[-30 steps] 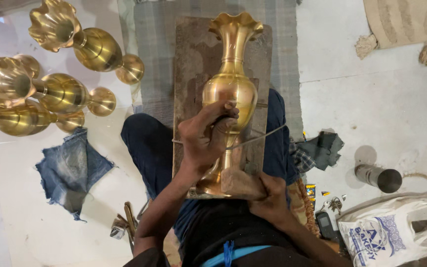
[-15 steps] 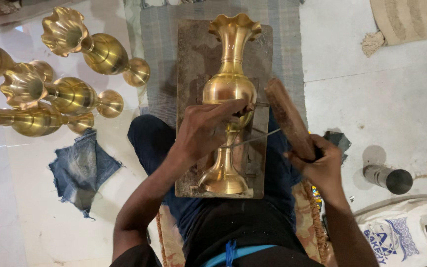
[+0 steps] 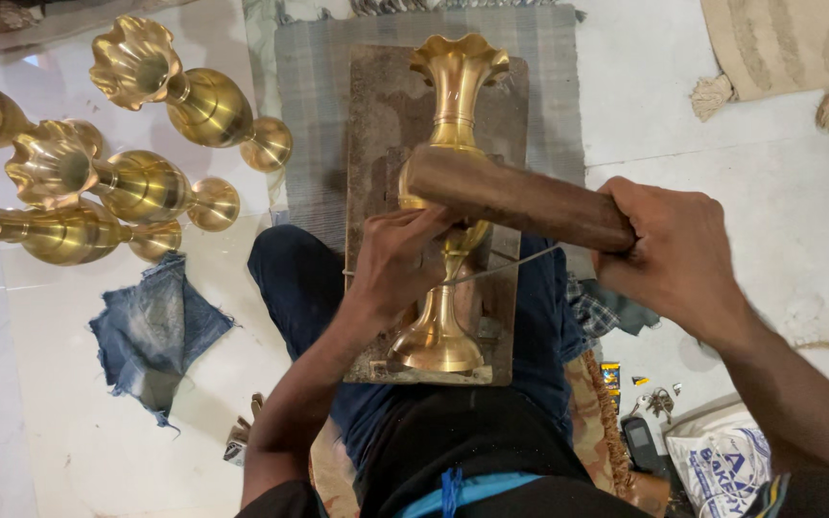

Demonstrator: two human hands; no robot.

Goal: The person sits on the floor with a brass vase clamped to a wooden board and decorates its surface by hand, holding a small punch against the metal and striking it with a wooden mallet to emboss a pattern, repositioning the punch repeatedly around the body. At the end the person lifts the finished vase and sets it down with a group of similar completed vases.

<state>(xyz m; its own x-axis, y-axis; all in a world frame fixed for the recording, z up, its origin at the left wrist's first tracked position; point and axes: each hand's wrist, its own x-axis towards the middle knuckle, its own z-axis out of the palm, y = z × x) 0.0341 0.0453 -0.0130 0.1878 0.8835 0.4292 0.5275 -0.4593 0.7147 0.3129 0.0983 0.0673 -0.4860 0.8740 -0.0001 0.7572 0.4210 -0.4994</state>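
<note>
- I am watching the left hand (image 3: pixel 400 264) pressing against the belly of a brass vase (image 3: pixel 445 206), fingers curled and pinching what looks like a thin metal tool (image 3: pixel 501 269) against the brass.
- The vase is lying lengthwise on a worn wooden board (image 3: pixel 376 144) resting across the person's lap, its fluted mouth pointing away from the body and its round foot near the waist.
- The right hand (image 3: pixel 669 254) is clenching a wooden mallet (image 3: pixel 515 197), whose far end is sitting over the vase's shoulder; I cannot tell whether it is touching.
- Off to the left, several more brass vases (image 3: pixel 127 182) are lying on the pale floor, with a scrap of denim cloth (image 3: pixel 151 331) just below them.
</note>
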